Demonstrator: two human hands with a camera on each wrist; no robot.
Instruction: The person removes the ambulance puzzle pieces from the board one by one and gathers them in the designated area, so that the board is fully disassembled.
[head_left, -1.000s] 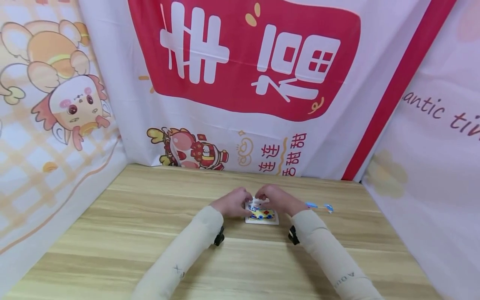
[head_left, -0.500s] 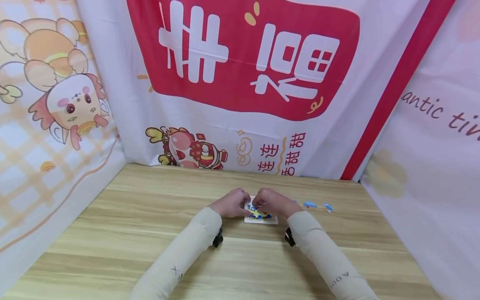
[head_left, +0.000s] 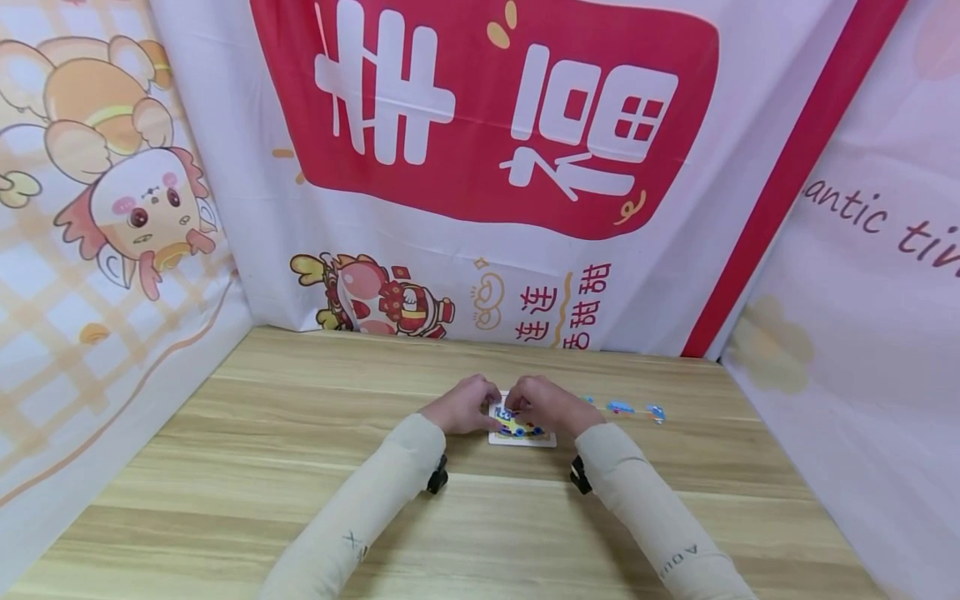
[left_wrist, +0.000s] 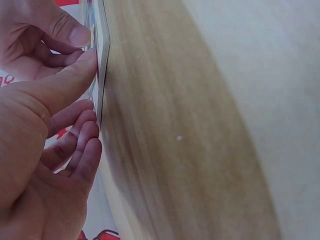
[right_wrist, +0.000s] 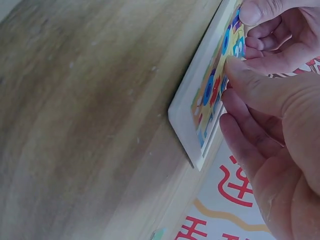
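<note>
A small jigsaw board (head_left: pixel 536 443) with a white frame and a yellow vehicle picture lies flat on the table. My left hand (head_left: pixel 467 405) steadies its left side; in the right wrist view the left thumb (right_wrist: pixel 251 12) rests on the picture while the other fingers curl. From the right, my right hand (head_left: pixel 549 403) reaches over the board. Its thumb (right_wrist: pixel 239 74) and bent fingers pinch at a puzzle piece on the picture's surface; the fingers mostly hide that piece. In the left wrist view, both hands meet close together along the board's edge (left_wrist: pixel 104 45).
Several loose blue puzzle pieces (head_left: pixel 619 407) lie to the right of the right hand. The wooden table (head_left: pixel 480 525) is bounded by a printed back cloth (head_left: pixel 465 283) and cloth side walls. A small black wrist device (head_left: pixel 437 475) sits under the left cuff.
My right hand has moved slightly left and closer over the board, its fingers bending more. Another loose piece now shows beside it. The left hand has barely moved.
</note>
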